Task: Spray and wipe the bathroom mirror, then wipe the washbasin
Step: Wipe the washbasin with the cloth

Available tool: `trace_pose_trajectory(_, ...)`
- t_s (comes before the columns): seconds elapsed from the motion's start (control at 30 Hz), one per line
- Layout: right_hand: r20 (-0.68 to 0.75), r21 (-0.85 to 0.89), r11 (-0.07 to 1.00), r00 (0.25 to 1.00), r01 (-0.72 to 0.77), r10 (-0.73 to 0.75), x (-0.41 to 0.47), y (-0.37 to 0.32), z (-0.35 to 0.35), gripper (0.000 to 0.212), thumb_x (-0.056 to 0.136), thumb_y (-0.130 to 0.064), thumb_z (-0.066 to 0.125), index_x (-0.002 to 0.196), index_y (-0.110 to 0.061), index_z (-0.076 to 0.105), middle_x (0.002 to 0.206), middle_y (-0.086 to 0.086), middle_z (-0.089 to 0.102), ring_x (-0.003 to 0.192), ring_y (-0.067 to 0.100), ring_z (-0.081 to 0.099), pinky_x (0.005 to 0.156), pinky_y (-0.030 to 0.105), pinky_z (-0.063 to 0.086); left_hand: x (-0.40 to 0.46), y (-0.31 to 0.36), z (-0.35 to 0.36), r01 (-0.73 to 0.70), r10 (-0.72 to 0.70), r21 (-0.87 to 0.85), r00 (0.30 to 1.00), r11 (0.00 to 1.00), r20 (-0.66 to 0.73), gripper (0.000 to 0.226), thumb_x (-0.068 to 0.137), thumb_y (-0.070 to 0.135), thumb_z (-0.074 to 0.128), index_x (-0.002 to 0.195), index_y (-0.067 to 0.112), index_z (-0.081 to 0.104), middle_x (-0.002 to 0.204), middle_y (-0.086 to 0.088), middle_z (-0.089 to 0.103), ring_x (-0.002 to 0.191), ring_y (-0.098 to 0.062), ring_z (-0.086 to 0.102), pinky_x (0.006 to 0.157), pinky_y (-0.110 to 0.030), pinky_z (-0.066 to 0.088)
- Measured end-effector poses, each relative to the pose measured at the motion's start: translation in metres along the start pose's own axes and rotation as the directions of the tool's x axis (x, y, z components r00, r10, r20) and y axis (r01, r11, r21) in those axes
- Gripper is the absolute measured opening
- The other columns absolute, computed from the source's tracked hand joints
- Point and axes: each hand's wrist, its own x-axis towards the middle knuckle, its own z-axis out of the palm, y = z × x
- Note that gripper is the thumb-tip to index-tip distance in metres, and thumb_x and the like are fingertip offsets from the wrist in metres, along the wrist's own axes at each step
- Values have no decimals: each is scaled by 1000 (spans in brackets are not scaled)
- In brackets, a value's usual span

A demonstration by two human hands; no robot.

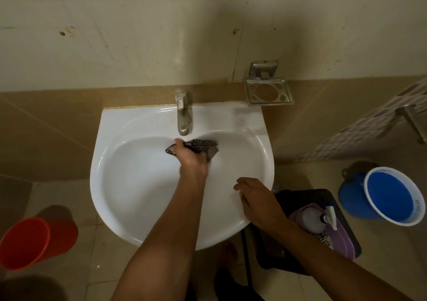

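We have the left hand (193, 156) down inside the washbasin (129, 185), its fingers curled round a dark patterned cloth (198, 145) and pressing it against the rear slope of the bowl just below the tap (183, 112). The cloth is bunched in the grip rather than spread flat, which we judge gives firmer pressure on the curved porcelain near the spout. The left forearm reaches in over the front rim, wrist bent slightly down so the knuckles face up.

Our right hand (256, 200) lies on the basin's right front rim, fingers relaxed and spread over the edge, holding nothing; it appears to brace us while we lean in.

The spray bottle (320, 221) lies in a purple tub (344, 238) at our right side, within easy reach (set aside, we think, because the basin stage needs only the cloth). A blue bucket (390, 196) and a red bucket (30, 243) stand on the floor either side. The mirror is out of view.
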Motion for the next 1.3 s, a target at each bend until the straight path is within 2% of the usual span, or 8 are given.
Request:
trace_pose_trajectory(0.13,28,34,999,1000,5,-6,-1,7,0,27,81,4,64,107,-2,70,115,15,68,105,30,66,97,35,47,-32,-35,31,24,-29,86,998,996,64,51,104,45,33,133,6,47,133,-19,52,123,-32,50,109,-43,39)
trace_pose_trajectory(0.23,29,69,998,1000,1,-3,1,7,-5,27,87,-2,54,109,-2,69,112,14,69,101,27,66,93,39,55,-59,-67,50,-63,19,609,997,791,78,48,102,43,45,130,5,52,125,-15,61,112,-26,59,92,-31,51)
trace_pose_trajectory(0.43,-5,141,987,997,-81,82,4,12,-27,24,90,2,53,108,-5,67,106,11,68,93,25,64,83,38,56,-69,-87,26,41,-228,744,962,667,152,54,106,39,32,150,6,32,157,-16,32,144,-32,30,111,-28,34)
trace_pose_trajectory(0.73,84,3,998,994,-71,70,56,16,-50,27,91,-10,57,117,-7,65,120,10,63,108,25,58,89,31,48,-53,-62,-5,-201,-165,920,949,336,268,27,101,29,48,110,15,69,110,-3,72,103,-21,68,87,-26,54)
trace_pose_trajectory(0.87,14,-13,993,993,-117,117,57,28,-57,23,96,-11,46,109,-7,64,113,7,63,98,20,59,87,34,51,-65,-76,-31,-529,21,847,847,-49,531,28,97,14,52,118,13,69,105,-7,73,90,-18,64,77,-20,43)
trace_pose_trajectory(1.03,40,-33,995,995,-90,91,33,41,-50,19,94,-8,47,99,-7,66,103,7,65,94,20,59,80,34,52,-67,-97,-38,-567,12,707,777,-423,630,51,91,38,33,119,8,63,111,-13,63,100,-27,60,81,-30,40)
trace_pose_trajectory(1.17,27,-26,997,997,-73,74,28,36,-47,20,96,-8,50,104,-5,68,110,9,67,102,22,60,87,31,49,-64,-98,-61,-566,-71,699,797,-437,600,45,89,29,34,119,2,54,123,-18,55,116,-33,49,100,-51,41)
trace_pose_trajectory(1.3,-7,-43,998,999,-47,47,27,33,-48,22,92,-5,58,110,-5,70,117,10,69,110,24,62,95,31,45,-70,-54,-96,-608,-194,679,787,-412,586,33,87,7,46,120,6,50,122,-11,54,111,-24,49,98,-33,39)
